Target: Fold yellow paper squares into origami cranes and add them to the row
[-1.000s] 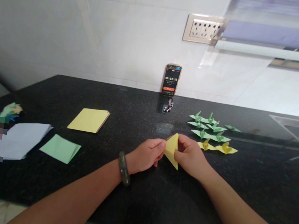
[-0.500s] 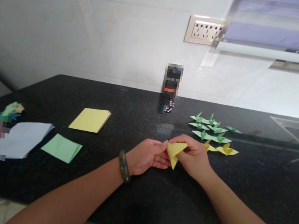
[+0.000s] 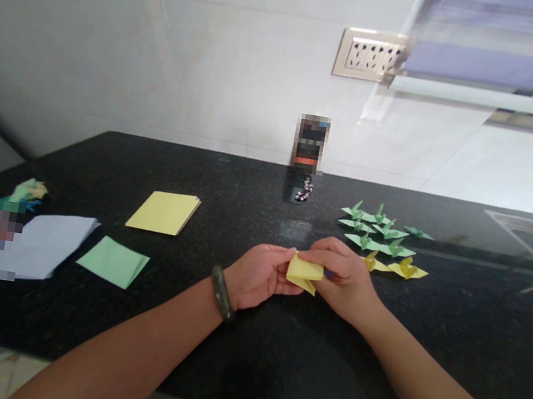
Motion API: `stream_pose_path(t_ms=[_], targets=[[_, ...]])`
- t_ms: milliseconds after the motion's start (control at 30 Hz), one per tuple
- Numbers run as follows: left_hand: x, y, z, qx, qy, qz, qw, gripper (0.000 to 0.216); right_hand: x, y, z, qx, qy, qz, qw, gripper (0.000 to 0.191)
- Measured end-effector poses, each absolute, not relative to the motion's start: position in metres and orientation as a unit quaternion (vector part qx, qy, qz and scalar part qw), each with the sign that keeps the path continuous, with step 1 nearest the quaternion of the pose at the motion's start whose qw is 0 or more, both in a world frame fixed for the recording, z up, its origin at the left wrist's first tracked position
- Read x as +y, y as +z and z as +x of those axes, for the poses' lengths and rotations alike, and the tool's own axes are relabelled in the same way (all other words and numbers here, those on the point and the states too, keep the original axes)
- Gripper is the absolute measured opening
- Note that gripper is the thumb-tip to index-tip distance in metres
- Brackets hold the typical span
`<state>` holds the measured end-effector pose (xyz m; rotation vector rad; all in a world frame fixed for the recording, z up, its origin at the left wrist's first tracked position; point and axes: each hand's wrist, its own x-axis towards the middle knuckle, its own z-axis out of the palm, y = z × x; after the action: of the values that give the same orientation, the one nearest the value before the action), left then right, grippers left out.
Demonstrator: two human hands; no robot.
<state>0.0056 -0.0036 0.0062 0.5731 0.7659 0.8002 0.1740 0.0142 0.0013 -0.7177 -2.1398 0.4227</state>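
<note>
A small folded piece of yellow paper [image 3: 304, 270] is held between both hands, just above the dark counter. My left hand [image 3: 262, 276] pinches its left edge with the thumb on top, the other fingers lying beneath it. Closed on the paper's upper and right side is my right hand [image 3: 343, 272]; its thumb is partly behind the paper. Just beyond the right hand lie yellow paper cranes [image 3: 407, 269], one partly hidden by that hand. Several green paper cranes [image 3: 365, 242] stand in rows behind them.
On the black counter [image 3: 228, 187] at left lie a yellow paper pad [image 3: 163, 212], a creased green sheet [image 3: 113, 262], white paper [image 3: 54, 243] and a crumpled colourful bundle [image 3: 27, 194]. A blurred-out upright object [image 3: 310, 142] with a beaded strap [image 3: 304, 190] leans against the wall.
The yellow paper has changed from a pointed, flared shape to a flatter, squarer one, and sits slightly further left. Both hands keep hold of it; the view has shifted slightly.
</note>
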Motion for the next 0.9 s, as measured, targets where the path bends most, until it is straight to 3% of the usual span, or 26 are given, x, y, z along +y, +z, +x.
stream_pose_path(t_ms=[400, 500, 700, 900], targets=[[-0.001, 0.007, 0.003, 0.353, 0.435, 0.298, 0.773, 0.02, 0.009, 0.007, 0.174, -0.894, 0.149, -0.277, 0.318, 0.049], [-0.002, 0.004, 0.004, 0.354, 0.448, 0.347, 0.744, 0.02, 0.008, 0.012, 0.173, -0.879, 0.198, -0.264, 0.345, 0.046], [-0.005, 0.005, 0.007, 0.4, 0.464, 0.459, 0.644, 0.03, 0.006, 0.009, 0.169, -0.801, 0.262, -0.33, 0.425, 0.015], [-0.003, -0.001, 0.005, 0.399, 0.463, 0.447, 0.653, 0.036, 0.008, 0.003, 0.171, -0.745, 0.343, -0.37, 0.436, 0.028]])
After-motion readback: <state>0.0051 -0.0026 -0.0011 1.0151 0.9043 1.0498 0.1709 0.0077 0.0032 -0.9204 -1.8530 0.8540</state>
